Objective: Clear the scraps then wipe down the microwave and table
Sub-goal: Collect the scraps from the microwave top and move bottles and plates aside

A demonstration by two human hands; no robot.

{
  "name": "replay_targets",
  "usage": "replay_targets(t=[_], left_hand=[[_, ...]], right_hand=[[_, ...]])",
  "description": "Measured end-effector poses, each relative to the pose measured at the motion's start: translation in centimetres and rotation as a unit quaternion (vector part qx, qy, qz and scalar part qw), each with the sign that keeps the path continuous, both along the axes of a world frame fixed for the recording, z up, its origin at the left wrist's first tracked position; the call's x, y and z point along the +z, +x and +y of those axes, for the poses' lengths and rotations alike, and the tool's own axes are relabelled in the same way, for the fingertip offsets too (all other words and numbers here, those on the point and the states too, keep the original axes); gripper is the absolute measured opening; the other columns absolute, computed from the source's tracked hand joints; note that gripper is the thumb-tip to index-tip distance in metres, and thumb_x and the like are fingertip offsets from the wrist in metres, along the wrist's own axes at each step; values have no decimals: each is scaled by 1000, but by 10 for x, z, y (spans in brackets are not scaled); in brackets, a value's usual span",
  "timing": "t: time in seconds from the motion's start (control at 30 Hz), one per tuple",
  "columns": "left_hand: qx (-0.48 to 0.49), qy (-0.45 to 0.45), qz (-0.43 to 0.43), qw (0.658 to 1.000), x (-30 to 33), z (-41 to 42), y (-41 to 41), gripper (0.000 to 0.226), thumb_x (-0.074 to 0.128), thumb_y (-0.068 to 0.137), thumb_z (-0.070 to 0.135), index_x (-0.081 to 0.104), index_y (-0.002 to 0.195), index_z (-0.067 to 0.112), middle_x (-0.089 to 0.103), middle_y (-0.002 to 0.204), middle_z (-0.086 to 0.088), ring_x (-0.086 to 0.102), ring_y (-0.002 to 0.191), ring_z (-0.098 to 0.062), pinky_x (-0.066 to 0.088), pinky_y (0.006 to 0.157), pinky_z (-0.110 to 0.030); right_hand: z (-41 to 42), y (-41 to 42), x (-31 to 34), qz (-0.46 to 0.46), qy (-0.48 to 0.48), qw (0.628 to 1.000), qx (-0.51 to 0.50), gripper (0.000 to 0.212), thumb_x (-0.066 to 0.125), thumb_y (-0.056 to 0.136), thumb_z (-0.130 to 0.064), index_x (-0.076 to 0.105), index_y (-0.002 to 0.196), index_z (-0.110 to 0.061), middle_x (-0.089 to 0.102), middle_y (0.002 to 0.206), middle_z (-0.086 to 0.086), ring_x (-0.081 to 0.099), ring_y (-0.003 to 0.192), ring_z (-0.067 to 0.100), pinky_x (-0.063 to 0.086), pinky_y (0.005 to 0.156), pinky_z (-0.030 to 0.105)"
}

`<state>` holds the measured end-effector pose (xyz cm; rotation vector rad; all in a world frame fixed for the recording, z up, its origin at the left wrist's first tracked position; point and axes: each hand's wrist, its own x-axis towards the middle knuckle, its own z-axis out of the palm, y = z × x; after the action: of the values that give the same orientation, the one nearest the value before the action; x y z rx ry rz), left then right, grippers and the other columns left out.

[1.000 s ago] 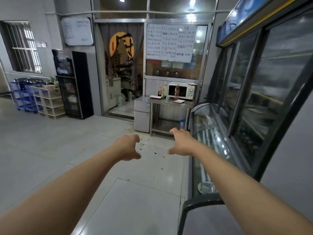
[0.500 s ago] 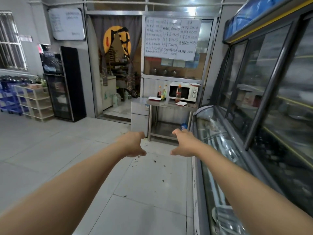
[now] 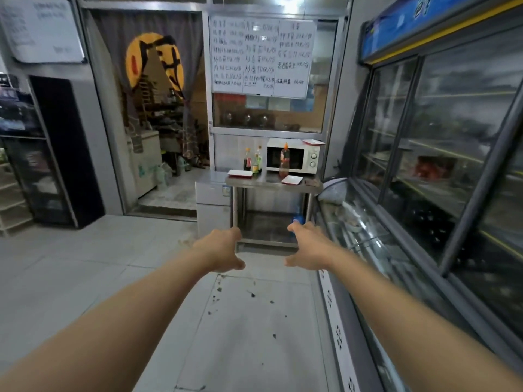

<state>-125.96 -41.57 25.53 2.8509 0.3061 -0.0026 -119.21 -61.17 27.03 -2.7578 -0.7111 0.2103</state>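
Ahead, the left hand [image 3: 219, 251] and right hand [image 3: 307, 247] are stretched forward over the tiled floor [image 3: 85, 278], both empty with loosely curled fingers. Far in front stands the steel table [image 3: 273, 184] against the wall. On it sits the white microwave [image 3: 293, 159], with a sauce bottle [image 3: 284, 161] before its door and two bottles to its left. Two red-edged plates [image 3: 240, 173] lie on the table.

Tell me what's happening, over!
Left hand and right hand both open, holding nothing. Microwave and table ahead, not reached. Bottles, trays on table.
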Motion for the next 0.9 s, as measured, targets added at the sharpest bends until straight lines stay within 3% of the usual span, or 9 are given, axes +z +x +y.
replay_targets(t=[0.23,0.47,0.9], left_hand=[[9,-9,8,1000,-10,48,129,66,74,78,36,41,133,22,56,128,-6,57,111,-24,49,95,-39],[21,-20,-2,1000,-6,86,263,66,73,78,34,40,134,23,55,130,-5,55,113,-24,48,95,-41],[16,-24,13,999,-30,219,453,61,72,79,33,43,132,24,55,129,-5,54,115,-24,47,96,-41]], right_hand=[[49,133,-10,-4,15,1000,15,80,70,80,-36,24,145,-21,26,145,9,23,137,30,34,108,46],[94,284,-5,-10,6,1000,17,80,70,78,-39,26,143,-22,27,145,9,26,136,31,35,107,47],[225,474,-32,17,1,999,27,83,69,80,-37,22,146,-22,24,150,9,22,140,32,32,107,46]])
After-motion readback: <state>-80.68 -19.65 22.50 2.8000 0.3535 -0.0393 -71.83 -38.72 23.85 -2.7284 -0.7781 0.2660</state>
